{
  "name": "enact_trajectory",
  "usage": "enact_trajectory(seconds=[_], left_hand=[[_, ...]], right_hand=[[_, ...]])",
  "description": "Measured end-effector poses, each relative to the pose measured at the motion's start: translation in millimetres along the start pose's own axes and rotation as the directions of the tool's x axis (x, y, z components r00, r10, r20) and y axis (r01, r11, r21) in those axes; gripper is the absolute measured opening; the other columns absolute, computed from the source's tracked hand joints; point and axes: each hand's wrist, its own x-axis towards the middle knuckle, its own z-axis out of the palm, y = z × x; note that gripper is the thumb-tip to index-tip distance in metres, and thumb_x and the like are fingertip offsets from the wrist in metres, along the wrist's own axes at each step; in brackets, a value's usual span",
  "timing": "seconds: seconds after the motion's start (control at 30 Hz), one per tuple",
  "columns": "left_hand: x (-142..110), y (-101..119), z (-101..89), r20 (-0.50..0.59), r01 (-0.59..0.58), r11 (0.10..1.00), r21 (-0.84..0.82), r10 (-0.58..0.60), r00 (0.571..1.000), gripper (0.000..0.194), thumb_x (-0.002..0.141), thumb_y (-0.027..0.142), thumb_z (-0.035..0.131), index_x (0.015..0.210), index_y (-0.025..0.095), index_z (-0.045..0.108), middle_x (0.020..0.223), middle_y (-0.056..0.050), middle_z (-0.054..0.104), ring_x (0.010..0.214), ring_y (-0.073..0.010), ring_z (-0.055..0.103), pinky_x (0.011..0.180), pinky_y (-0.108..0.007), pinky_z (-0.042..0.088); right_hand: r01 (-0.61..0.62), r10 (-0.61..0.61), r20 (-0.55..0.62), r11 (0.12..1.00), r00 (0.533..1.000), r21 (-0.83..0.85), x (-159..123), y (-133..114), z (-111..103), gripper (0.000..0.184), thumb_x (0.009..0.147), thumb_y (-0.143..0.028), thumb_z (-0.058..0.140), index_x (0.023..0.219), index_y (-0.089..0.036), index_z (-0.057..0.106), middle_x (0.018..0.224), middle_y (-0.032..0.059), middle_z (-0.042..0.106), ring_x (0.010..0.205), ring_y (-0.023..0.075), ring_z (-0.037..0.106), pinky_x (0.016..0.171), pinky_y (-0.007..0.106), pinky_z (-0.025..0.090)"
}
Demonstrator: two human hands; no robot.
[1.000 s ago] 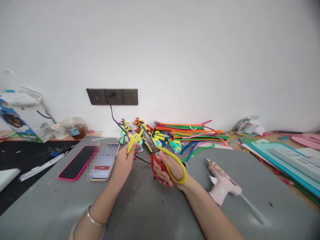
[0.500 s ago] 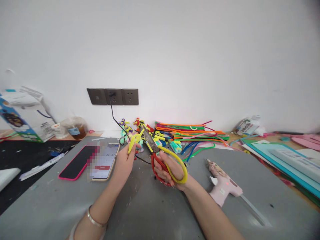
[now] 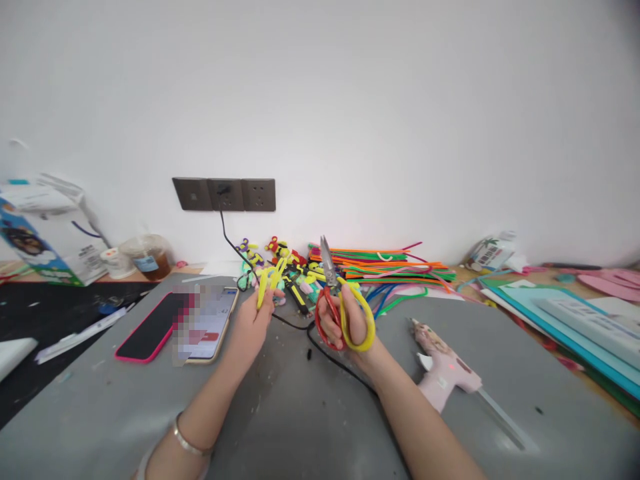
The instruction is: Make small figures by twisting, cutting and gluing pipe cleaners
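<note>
While the left hand (image 3: 257, 323) pinches a bent yellow stem (image 3: 262, 288) at eleven o'clock, the right hand (image 3: 354, 319) grips scissors (image 3: 328, 265) at twelve.

Finished-looking figures (image 3: 274, 245) lie near twelve, bundled stems (image 3: 395, 271) toward one; the yellow stem seems unfinished. Writing on the cup (image 3: 148, 263) at ten and bottle (image 3: 493, 251) at two is too blurred to read.

Over the counter (image 3: 290, 427), the left forearm (image 3: 220, 400) and right forearm (image 3: 415, 413) are slanting forward, toward each other. The left hand (image 3: 256, 327) is pinching with thumb and fingers; the right hand (image 3: 355, 319) is gripping with curled fingers.
</note>
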Motion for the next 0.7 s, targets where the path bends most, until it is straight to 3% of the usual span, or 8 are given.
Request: enact_trajectory(seconds=[0.13,0.23,0.3,0.37,0.43,0.57,0.63,0.7], left_hand=[[-2,4,5.3,0.152,0.111,0.962,-0.248,-0.074,0.986,0.051,0.08,0.058,0.069,0.106,0.015,0.059,0.057,0.011,0.039,0.041,-0.005,0.03,0.042,-0.019,0.027],[-5,10,7.7,0.179,0.203,0.927,-0.315,-0.152,0.972,0.051,0.073,0.054,0.077,0.1,0.016,0.058,0.062,0.007,0.052,0.047,-0.0073,0.043,0.044,-0.02,0.037],[-6,14,8.5,0.184,0.24,0.909,-0.341,-0.186,0.965,0.051,0.068,0.053,0.081,0.095,0.015,0.059,0.068,0.004,0.058,0.053,-0.0089,0.049,0.045,-0.021,0.042],[-7,15,9.1,0.198,0.261,0.896,-0.36,-0.2,0.96,0.05,0.067,0.05,0.082,0.095,0.015,0.059,0.069,0.003,0.059,0.053,-0.0084,0.05,0.046,-0.021,0.042],[-7,16,9.9,0.22,0.279,0.888,-0.366,-0.209,0.953,0.049,0.07,0.046,0.081,0.1,0.015,0.06,0.067,0.004,0.058,0.05,-0.0072,0.047,0.045,-0.02,0.039],[-10,15,11.8,0.296,0.345,0.88,-0.326,-0.252,0.921,0.046,0.075,0.04,0.078,0.109,0.016,0.059,0.067,0.005,0.058,0.049,-0.0075,0.048,0.045,-0.02,0.039],[-13,14,12.9,0.361,0.383,0.879,-0.282,-0.273,0.892,0.042,0.076,0.04,0.077,0.106,0.016,0.06,0.069,0.003,0.06,0.051,-0.0082,0.05,0.047,-0.02,0.041],[-15,12,13.9,0.435,0.408,0.882,-0.236,-0.28,0.856,0.039,0.077,0.042,0.077,0.099,0.016,0.059,0.069,0.002,0.061,0.053,-0.0088,0.052,0.048,-0.02,0.043]], right_hand=[[0.101,-0.17,-0.207,0.946,0.963,-0.307,-1,5,-9,0.046,0.077,-0.068,0.065,0.068,-0.023,0.055,0.043,-0.0061,0.045,0.038,0.0119,0.04,0.039,0.024,0.027],[0.049,-0.309,-0.28,0.746,0.909,-0.664,-6,7,-10,0.025,0.077,-0.048,0.07,0.073,-0.024,0.062,0.059,0.0005,0.059,0.057,0.0185,0.055,0.05,0.026,0.033],[-0.029,-0.331,-0.296,0.623,0.896,-0.782,-8,9,-9,0.019,0.078,-0.043,0.068,0.082,-0.024,0.066,0.073,0.0048,0.067,0.068,0.0226,0.06,0.058,0.029,0.037],[-0.04,-0.365,-0.289,0.559,0.885,-0.828,-9,11,-8,0.022,0.081,-0.04,0.065,0.093,-0.022,0.068,0.089,0.0094,0.07,0.078,0.0259,0.062,0.066,0.032,0.041],[0.013,-0.412,-0.274,0.572,0.869,-0.82,-9,11,-8,0.022,0.084,-0.04,0.061,0.094,-0.021,0.068,0.097,0.0119,0.068,0.081,0.0266,0.062,0.071,0.036,0.044],[0.206,-0.483,-0.223,0.684,0.847,-0.7,-7,5,-7,0.022,0.087,-0.042,0.061,0.082,-0.022,0.066,0.092,0.0097,0.065,0.073,0.023,0.058,0.073,0.037,0.045],[0.265,-0.421,-0.169,0.786,0.891,-0.558,-7,1,-4,0.026,0.087,-0.047,0.063,0.085,-0.021,0.067,0.09,0.0086,0.067,0.072,0.022,0.058,0.07,0.035,0.045],[0.237,-0.295,-0.11,0.9,0.949,-0.366,-7,-3,1,0.035,0.083,-0.054,0.066,0.092,-0.02,0.068,0.085,0.0063,0.068,0.066,0.0191,0.056,0.063,0.032,0.043]])
